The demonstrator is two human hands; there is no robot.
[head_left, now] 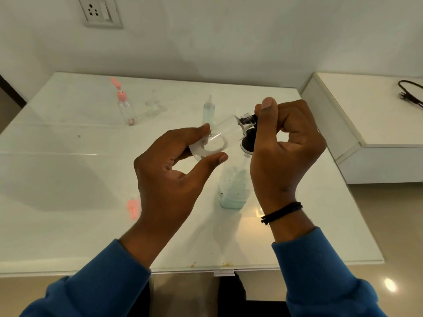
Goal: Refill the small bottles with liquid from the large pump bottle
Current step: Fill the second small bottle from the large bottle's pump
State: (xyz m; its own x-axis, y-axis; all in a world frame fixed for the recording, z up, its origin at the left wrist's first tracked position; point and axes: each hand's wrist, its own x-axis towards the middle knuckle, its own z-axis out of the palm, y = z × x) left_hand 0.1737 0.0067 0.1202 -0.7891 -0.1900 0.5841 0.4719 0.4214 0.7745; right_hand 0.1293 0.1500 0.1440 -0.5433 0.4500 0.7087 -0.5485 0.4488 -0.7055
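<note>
My left hand [164,179] pinches the base of a small clear bottle [220,135] between thumb and fingers and holds it tilted, its threaded neck pointing up and right. That neck meets the black pump head [248,143] of the large pump bottle [233,186], which stands on the table with pale green liquid in it. My right hand [286,152] is curled round the pump head, thumb raised above the small bottle's neck. The nozzle itself is hidden behind my fingers.
On the white glass table [68,225] stand a clear bottle with an open pink cap [127,108] at the back left and a small bottle of green liquid [208,110] behind my hands. A loose pink cap [133,208] lies near my left wrist. A white cabinet [377,124] is on the right.
</note>
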